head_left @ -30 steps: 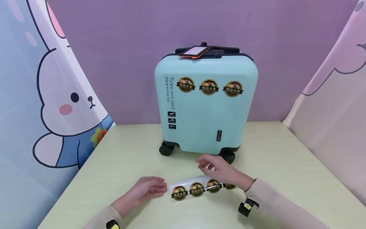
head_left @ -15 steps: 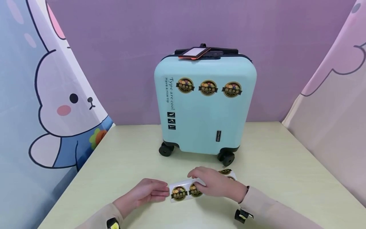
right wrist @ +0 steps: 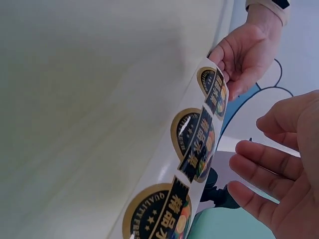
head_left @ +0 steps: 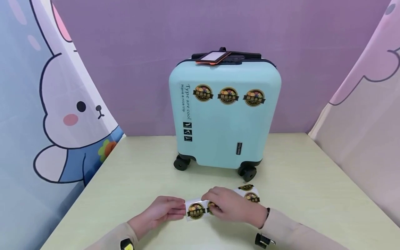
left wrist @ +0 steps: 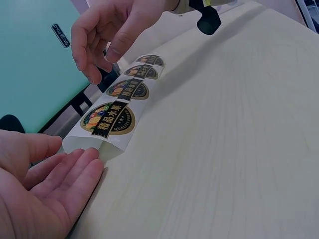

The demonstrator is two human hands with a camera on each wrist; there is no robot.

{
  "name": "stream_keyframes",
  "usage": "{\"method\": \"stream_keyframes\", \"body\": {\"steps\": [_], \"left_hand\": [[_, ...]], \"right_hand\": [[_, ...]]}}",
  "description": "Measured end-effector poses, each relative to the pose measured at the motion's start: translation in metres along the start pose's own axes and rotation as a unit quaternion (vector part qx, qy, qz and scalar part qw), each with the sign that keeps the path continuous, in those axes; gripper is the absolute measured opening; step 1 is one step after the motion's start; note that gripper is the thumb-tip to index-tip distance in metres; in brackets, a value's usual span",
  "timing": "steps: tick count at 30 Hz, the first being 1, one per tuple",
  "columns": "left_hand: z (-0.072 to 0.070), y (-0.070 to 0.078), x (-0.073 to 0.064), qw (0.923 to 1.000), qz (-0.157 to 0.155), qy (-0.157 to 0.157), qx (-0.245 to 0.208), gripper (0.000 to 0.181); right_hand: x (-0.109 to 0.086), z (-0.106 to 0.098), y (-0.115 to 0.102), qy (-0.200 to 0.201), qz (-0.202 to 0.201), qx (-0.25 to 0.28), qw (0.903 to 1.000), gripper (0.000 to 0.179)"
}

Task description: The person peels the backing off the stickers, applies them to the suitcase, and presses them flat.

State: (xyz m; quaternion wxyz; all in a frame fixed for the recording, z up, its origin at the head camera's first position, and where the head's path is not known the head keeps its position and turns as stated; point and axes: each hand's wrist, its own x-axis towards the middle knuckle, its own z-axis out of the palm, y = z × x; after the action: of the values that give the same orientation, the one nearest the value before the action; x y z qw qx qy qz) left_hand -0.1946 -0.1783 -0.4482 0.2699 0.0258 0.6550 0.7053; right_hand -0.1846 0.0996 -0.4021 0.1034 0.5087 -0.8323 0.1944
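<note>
right hand [head_left: 229, 205] shifted leftward; sticker strip [left wrist: 127, 89] lies beneath

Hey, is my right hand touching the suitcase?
No, the head view shows the right hand over the sticker strip on the table, apart from the suitcase.

Downward head view, wrist close-ups, shared stickers [left wrist: 128, 89]
</note>
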Motion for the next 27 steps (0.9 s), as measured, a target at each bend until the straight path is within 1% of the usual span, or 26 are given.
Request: {"method": "stream_keyframes", "body": {"steps": [6,10,15,18,21,27], "left_hand": [[0.002,0.000,0.000,0.9999,-0.006,-0.009,0.010,0.040],[0.005,0.002,-0.001,0.9998,-0.012,-0.015,0.011,0.042],[0.009,0.004,0.003,0.9996,-0.024,-0.014,0.006,0.037],[0.012,0.004,0.005,0.9995,-0.026,-0.014,0.004,0.034],[0.015,0.003,0.006,0.9995,-0.027,-0.013,0.006,0.033],[0.023,0.002,0.006,0.9997,-0.023,0.001,0.004,0.039]], "right_hand": [[0.001,0.007,-0.001,0.024,-0.042,-0.052,0.9975,0.027],[0.000,0.011,-0.002,0.022,-0.044,-0.093,0.9944,0.026],[0.000,0.014,-0.004,0.007,-0.054,-0.139,0.9887,0.027],[0.000,0.016,-0.005,0.004,-0.063,-0.157,0.9856,0.026],[0.000,0.018,-0.005,0.009,-0.070,-0.174,0.9822,0.024],[0.000,0.019,-0.006,0.011,-0.078,-0.204,0.9757,0.026]]}}
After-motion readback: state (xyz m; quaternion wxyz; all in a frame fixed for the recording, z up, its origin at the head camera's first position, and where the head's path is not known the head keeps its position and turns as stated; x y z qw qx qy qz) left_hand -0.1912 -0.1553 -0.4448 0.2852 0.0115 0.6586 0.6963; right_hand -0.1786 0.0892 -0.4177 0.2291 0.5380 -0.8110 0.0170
